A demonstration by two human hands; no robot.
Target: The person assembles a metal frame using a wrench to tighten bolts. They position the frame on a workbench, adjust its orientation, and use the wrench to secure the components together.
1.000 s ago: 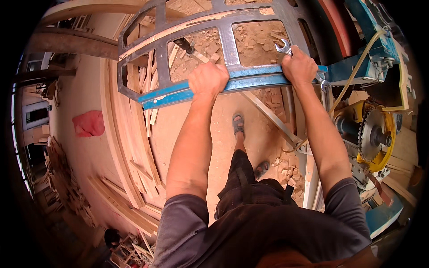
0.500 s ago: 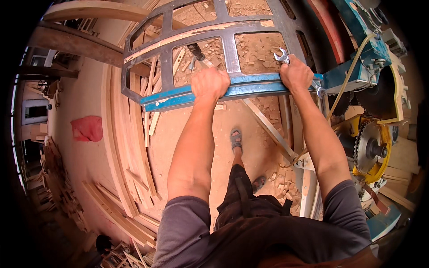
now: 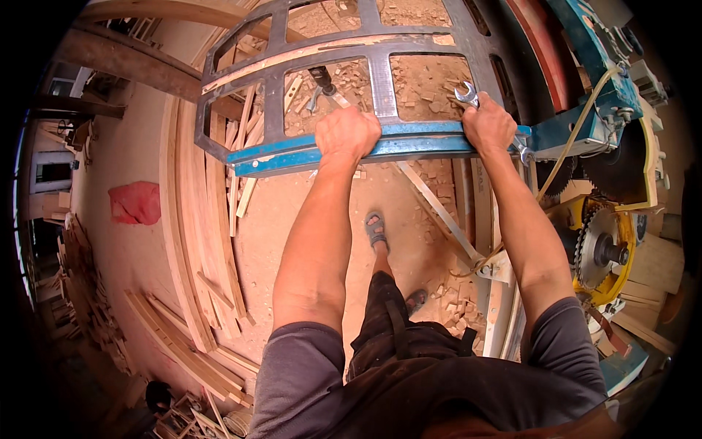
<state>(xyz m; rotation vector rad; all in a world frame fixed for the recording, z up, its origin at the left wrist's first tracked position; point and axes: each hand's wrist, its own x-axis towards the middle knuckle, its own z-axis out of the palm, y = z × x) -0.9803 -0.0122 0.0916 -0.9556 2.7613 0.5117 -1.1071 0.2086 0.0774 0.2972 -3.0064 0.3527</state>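
A blue metal rail point(image 3: 417, 132) runs across in front of me, along the near edge of a dark metal frame point(image 3: 383, 88) with large openings. My left hand point(image 3: 349, 134) is closed over the rail near its middle. Farther right, my right hand point(image 3: 488, 128) is closed at the rail with a wrench point(image 3: 466, 94) in its grip. The wrench's open jaw sticks out above the fist, and its other end shows below, beside the rail's right end. My palms and the undersides of the fingers are hidden.
At right, a toothed circular saw blade point(image 3: 598, 246) sits in a yellow guard point(image 3: 627, 271), below a blue machine arm point(image 3: 578, 130) with a pale hose. Long planks point(image 3: 175, 219) lie on the floor at left, near a red cloth point(image 3: 135, 203). Wood offcuts point(image 3: 464, 311) litter the floor.
Both hands keep their grip on the rail, and the wrench stays in the right one. The view has shifted slightly, with my feet and the floor items appearing a little farther left.
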